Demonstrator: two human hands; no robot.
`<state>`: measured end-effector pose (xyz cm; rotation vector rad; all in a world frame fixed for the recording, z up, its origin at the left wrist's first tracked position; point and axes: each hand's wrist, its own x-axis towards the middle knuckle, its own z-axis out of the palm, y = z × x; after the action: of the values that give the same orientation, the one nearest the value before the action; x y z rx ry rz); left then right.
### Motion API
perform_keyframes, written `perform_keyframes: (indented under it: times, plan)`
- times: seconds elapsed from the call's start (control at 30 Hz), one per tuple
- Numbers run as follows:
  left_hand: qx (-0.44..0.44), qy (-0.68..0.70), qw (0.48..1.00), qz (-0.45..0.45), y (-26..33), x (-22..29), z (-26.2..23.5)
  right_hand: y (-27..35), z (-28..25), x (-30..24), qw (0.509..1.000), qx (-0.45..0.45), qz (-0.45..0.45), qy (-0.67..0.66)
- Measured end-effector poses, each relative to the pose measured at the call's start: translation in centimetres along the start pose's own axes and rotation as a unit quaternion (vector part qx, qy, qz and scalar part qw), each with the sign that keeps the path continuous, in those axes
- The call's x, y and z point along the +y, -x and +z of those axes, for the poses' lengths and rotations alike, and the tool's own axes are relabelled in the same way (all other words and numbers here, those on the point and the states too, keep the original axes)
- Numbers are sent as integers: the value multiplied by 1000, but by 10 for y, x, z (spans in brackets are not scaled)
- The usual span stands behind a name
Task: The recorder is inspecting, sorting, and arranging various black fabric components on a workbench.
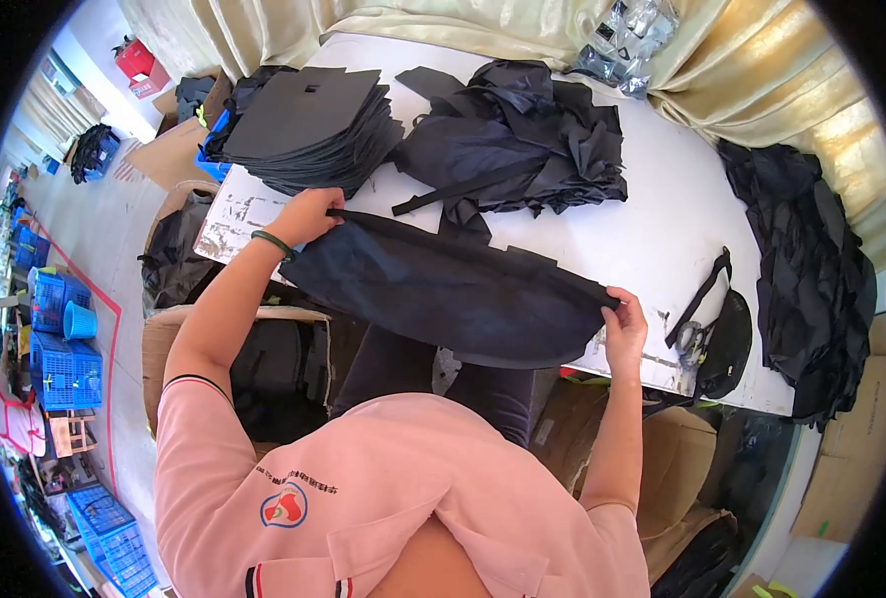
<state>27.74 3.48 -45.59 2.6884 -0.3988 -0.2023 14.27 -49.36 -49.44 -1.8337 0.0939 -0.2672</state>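
A long black fabric piece is stretched between my two hands over the near edge of the white table. At its upper left corner my left hand pinches the fabric between thumb and fingers. My right hand grips the opposite end at the right. The cloth hangs down toward my lap, its upper edge nearly straight and sloping down to the right. Just beyond my left hand stands a stack of flat black panels. Past the middle of the cloth lies a crumpled heap of black fabric.
A small black pouch with a strap lies at the table's right. More black fabric drapes over the right edge. Clear plastic bags sit at the back by the curtain. Cardboard boxes flank my legs; blue crates stand left.
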Motion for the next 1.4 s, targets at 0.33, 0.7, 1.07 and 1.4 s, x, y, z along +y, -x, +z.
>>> perform_keyframes:
  times: [0.33,0.7,1.07,1.4]
  plan:
    - [-38,58,997,34,8,0,-11,3,90,-62,849,-231,-263,396]
    - [192,20,978,75,61,-27,-53,3,106,-39,796,-362,-179,450]
    - [288,-49,900,323,27,97,-57,-64,255,-148,903,-346,-72,-245]
    - [148,-2,989,-22,-4,-31,-115,-64,241,-128,901,-337,57,-267]
